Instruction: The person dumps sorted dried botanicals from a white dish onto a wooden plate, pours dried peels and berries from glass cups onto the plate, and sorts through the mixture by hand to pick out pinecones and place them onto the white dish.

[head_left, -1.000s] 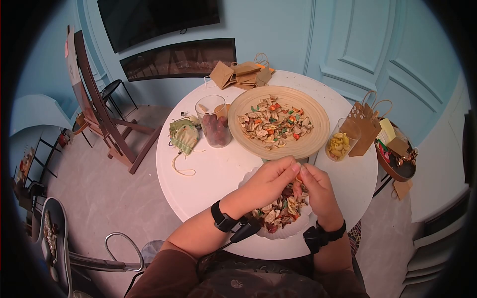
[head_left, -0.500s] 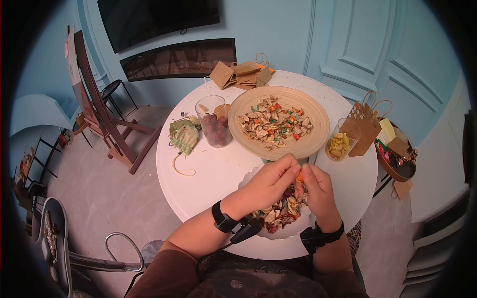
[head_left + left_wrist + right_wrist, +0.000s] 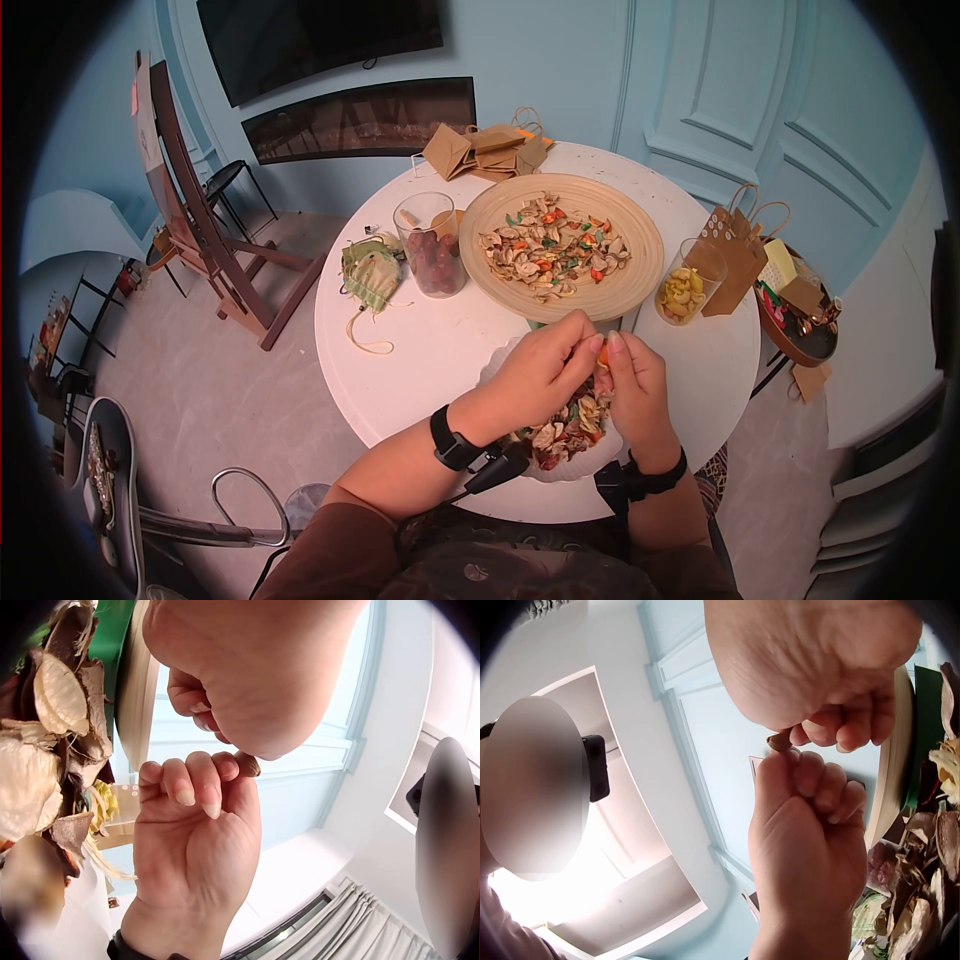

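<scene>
Above a white scalloped bowl [image 3: 602,462] of dried petals and flakes [image 3: 560,436], both hands meet at their fingertips. My left hand [image 3: 530,378] and my right hand [image 3: 640,395] pinch a small piece [image 3: 604,356] between them, orange in the head view. Brown is its colour in the left wrist view, where the piece [image 3: 248,764] sticks out between the left hand [image 3: 240,667] and the right hand's curled fingers. From the right wrist, one end of the piece [image 3: 779,741] shows; the fingers hide the remainder.
Behind the hands stands a wide wooden dish [image 3: 482,285] of dried petals. A clear cup [image 3: 436,262] of dark red pieces and a green pouch [image 3: 372,275] are left; a cup of yellow pieces [image 3: 683,295] and a paper bag [image 3: 728,265] are right.
Both hands have shifted slightly, their thumb tips parting a little, and more orange shows between the fingertips. The right wrist has turned a little.
</scene>
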Available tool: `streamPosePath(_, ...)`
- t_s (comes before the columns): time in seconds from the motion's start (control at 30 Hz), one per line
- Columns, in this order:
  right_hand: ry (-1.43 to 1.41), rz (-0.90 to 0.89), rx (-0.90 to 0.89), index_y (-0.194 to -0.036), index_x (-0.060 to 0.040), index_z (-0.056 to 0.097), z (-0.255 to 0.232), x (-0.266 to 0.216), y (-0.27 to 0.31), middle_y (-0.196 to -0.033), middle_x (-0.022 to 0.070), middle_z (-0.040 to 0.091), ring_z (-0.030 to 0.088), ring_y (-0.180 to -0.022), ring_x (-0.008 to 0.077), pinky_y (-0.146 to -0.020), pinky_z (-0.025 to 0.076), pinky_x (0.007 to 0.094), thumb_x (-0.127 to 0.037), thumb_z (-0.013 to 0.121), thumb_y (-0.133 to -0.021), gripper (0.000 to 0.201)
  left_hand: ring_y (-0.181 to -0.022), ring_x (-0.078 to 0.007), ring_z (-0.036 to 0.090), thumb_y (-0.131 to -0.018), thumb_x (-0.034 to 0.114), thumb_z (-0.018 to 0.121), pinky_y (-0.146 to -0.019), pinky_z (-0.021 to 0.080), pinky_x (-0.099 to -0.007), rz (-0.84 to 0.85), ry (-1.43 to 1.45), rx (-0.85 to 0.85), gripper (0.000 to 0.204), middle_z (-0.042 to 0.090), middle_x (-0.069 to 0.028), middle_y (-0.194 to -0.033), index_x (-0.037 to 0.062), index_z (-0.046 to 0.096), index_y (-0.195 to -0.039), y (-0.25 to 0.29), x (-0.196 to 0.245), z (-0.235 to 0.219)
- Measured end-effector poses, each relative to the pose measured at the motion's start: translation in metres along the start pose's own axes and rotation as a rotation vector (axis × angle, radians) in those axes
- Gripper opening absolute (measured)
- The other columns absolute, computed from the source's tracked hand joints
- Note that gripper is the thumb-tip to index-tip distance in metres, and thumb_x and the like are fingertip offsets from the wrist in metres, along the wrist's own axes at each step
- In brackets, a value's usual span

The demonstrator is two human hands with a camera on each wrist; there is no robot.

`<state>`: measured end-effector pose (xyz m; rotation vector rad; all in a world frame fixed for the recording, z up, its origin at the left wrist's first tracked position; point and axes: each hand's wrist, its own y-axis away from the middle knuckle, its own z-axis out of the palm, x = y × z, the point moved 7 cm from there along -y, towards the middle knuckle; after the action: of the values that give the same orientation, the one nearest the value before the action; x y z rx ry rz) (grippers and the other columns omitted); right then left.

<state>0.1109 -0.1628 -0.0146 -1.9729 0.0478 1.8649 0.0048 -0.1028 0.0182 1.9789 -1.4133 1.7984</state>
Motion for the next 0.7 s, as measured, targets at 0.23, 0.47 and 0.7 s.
streamPosePath(0.23,-0.085,0.042,0.027,-0.083,-0.0023,0.053,-0.001,0.006,-0.001,-0.065,-0.0021,0.048,0.044,-0.059,0.0054,-0.055,0.04,0.0222,-0.025,0.045,-0.107,0.034,-0.062,-0.0153,0.046,-0.101,0.014,0.052,-0.058,0.041,-0.03,0.021,0.004,0.018,0.018,0.052,-0.0072,-0.07,0.002,0.049,-0.088,0.001,0.002,0.0)
streamPosePath(0.47,-0.079,-0.01,0.019,-0.08,-0.0034,0.052,-0.003,0.0,0.0,-0.065,-0.0023,0.048,0.045,-0.059,0.0052,-0.056,0.04,0.0221,-0.025,0.047,-0.106,0.034,-0.065,-0.0114,0.044,-0.103,0.017,0.048,-0.06,0.04,-0.027,-0.056,0.048,-0.006,0.022,0.049,-0.0029,-0.07,0.0023,0.048,-0.087,0.0,-0.01,-0.001)
streamPosePath(0.7,0.008,-0.051,-0.01,-0.079,-0.0033,0.053,-0.002,-0.004,0.001,-0.065,-0.002,0.05,0.046,-0.06,0.0051,-0.056,0.039,0.0217,-0.023,0.05,-0.105,0.032,-0.066,-0.0083,0.042,-0.104,0.02,0.047,-0.06,0.039,-0.0257,-0.077,0.125,-0.064,0.026,0.048,0.0,-0.069,0.0027,0.049,-0.086,-0.001,-0.009,0.002)
